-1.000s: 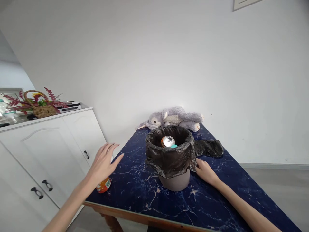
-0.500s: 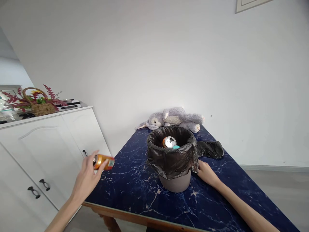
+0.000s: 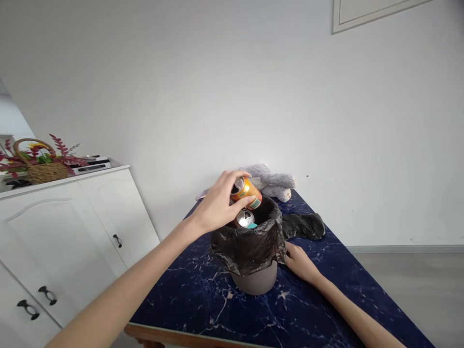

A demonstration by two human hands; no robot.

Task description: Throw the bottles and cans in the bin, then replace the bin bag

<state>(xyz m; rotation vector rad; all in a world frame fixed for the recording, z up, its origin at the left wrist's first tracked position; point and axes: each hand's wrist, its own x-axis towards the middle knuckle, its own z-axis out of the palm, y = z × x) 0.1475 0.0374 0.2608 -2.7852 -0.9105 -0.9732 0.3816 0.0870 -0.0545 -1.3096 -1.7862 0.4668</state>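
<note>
My left hand [image 3: 217, 200] is closed around an orange drink can [image 3: 247, 192], holding it tilted over the mouth of a small grey bin [image 3: 255, 280]. The bin is lined with a black bag [image 3: 250, 246] and stands on a dark blue marbled table [image 3: 203, 299]. Inside the bin lie another can [image 3: 245, 218], silver top up, and something teal. My right hand [image 3: 299, 261] rests on the table against the bin's right side, touching the bag; its fingers are partly hidden.
A grey plush toy [image 3: 271, 181] lies at the table's far end by the wall. Loose black bag [image 3: 304, 225] trails right of the bin. A white cabinet [image 3: 65, 227] stands to the left with a flower basket [image 3: 39, 164] on top.
My left hand picked the orange can up from the table's left edge and carried it right and up to above the bin. The right hand stayed at the bin.
</note>
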